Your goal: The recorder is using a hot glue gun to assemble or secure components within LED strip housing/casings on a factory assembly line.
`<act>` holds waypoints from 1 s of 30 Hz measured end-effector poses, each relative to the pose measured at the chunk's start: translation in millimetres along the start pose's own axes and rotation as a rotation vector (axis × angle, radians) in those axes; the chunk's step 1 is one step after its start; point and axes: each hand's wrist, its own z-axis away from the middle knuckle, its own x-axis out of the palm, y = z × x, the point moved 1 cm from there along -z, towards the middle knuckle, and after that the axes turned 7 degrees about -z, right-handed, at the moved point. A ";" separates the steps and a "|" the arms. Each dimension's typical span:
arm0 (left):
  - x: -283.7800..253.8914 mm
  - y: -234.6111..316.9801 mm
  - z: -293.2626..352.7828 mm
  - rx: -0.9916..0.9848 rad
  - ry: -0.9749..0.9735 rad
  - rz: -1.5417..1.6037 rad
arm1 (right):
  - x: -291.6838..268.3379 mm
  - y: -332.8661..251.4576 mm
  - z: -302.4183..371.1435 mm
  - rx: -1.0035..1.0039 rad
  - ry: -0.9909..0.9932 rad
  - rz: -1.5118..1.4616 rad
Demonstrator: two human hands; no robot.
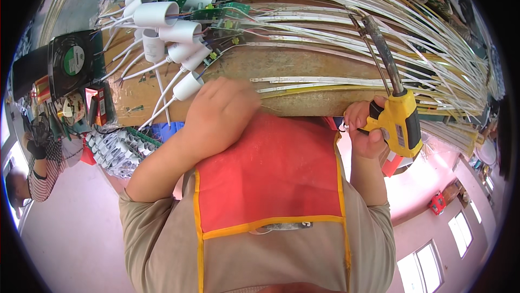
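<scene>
Far left there's a co-worker (46, 165) in a striped sleeve, cut off by the dark rim, so I can't make out what they're handling. Then a pile of white housings (156, 15), overlapping too much to count. The nearest housing (187, 86) lies slanted on the worn bench (292, 65), smooth and plain, cable out one end, right beside the left hand (223, 111). That hand's blurry with its fingertips hidden, so I can't tell whether it's pinching anything. Thin white strips (303, 80) fan rightward and blur together. The right hand (363, 130) is wrapped round a soldering gun (405, 122), bright yellow and black, up at the bench edge, its scuffed dark metal end over the strips.
</scene>
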 end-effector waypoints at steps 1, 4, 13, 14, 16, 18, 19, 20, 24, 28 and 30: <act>0.2 1.4 1.1 -0.033 0.007 0.033 | 0.3 0.0 -0.2 -0.005 0.002 -0.003; -10.4 11.1 -4.3 -0.431 -0.151 0.201 | -1.1 0.9 0.4 0.002 0.007 -0.022; 6.2 4.5 -16.3 -0.191 -0.037 -0.169 | -2.2 1.3 -1.0 0.001 -0.021 -0.026; 7.3 4.1 -18.2 -0.191 -0.019 -0.173 | -2.5 1.5 -0.7 0.000 -0.021 -0.027; 8.0 3.7 -21.7 -0.193 0.018 -0.184 | -2.1 1.2 -1.3 -0.004 -0.026 -0.023; 7.9 0.8 -22.7 -0.176 -0.001 -0.169 | -1.9 1.4 -1.7 -0.006 -0.030 -0.022; 7.5 0.0 -23.0 -0.167 -0.010 -0.162 | -1.8 1.5 -1.8 -0.007 -0.033 -0.022; 6.6 1.4 -23.3 -0.186 -0.018 -0.162 | -1.6 1.5 -1.8 -0.007 -0.036 -0.023; 5.9 4.8 -24.3 -0.227 -0.002 -0.167 | -1.6 1.3 -1.5 -0.008 -0.042 -0.023; 8.8 -2.2 -26.1 -0.180 0.054 -0.184 | -3.9 2.7 -0.3 -0.004 -0.050 -0.035; 8.9 -1.5 -23.5 -0.149 0.015 -0.199 | -3.9 2.7 -0.4 -0.001 -0.053 -0.042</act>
